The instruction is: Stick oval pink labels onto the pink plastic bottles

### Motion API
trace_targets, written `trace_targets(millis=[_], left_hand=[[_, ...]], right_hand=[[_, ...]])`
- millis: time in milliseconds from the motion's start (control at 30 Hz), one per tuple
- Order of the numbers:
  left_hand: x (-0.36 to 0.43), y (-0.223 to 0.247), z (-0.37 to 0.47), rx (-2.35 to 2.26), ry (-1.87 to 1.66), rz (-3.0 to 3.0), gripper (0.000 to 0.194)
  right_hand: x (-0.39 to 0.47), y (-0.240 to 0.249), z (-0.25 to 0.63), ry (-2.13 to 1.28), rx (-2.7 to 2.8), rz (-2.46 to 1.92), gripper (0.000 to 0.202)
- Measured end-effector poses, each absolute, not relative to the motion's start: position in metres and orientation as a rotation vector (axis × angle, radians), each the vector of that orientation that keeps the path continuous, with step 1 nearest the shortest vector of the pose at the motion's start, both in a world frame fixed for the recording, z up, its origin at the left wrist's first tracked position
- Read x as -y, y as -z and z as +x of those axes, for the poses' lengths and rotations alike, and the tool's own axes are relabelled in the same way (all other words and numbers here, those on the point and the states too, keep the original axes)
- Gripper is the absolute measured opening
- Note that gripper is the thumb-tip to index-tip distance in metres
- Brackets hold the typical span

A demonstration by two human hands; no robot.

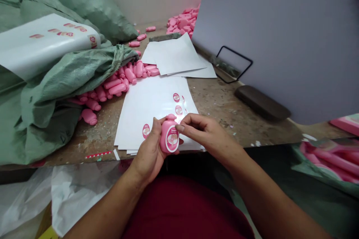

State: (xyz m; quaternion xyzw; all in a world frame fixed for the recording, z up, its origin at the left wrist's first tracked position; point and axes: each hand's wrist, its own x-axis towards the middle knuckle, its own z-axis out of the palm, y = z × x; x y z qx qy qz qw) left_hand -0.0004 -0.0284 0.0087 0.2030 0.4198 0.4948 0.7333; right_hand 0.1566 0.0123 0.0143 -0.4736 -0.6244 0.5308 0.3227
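My left hand (151,153) is wrapped round a small pink plastic bottle (164,142), tilted with its cap end pointing away from me. On the front of the bottle lies an oval pink-and-white label (172,140). Thumb and forefinger of my right hand (203,132) are closed together at the label's upper right edge. Whether the label is fully flat there cannot be made out. Beneath both hands is a stack of white label sheets (134,108), with a few oval stickers left on the top sheet.
Pink bottles (117,87) spill from a green sack (56,93) at the left; more are heaped (182,22) at the back. Loose white sheets (179,58) lie beyond the stack. At right stand a grey panel (266,37), a black wire frame (235,63) and a dark case (260,102).
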Motion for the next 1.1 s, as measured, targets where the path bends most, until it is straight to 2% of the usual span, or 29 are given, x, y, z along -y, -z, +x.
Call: trace_targets(millis=[433, 567, 700, 867, 933, 1100], left_hand=[[0.029, -0.002, -0.001, -0.929, -1.113, 0.466, 0.052], [0.031, -0.003, -0.002, -0.964, -1.104, 0.516, 0.044], [0.031, -0.006, 0.000, -1.024, -1.085, 0.531, 0.040], [0.032, -0.003, 0.000, -0.973, -1.106, 0.530, 0.045], [0.034, -0.002, -0.002, -0.950, -1.087, 0.532, 0.049], [0.041, -0.004, -0.006, -0.952, -1.070, 0.552, 0.067]], right_hand=[[-0.014, -0.005, 0.155, -1.330, 1.659, -1.283, 0.033], [-0.012, -0.006, 0.154, -1.219, 1.710, -1.321, 0.033], [-0.006, -0.007, 0.153, -0.972, 1.864, -1.387, 0.028], [-0.002, 0.000, 0.156, -0.415, 2.054, -1.407, 0.022], [-0.001, 0.002, 0.158, -0.321, 2.011, -1.449, 0.022], [0.002, 0.000, 0.153, -0.647, 1.848, -1.414, 0.022]])
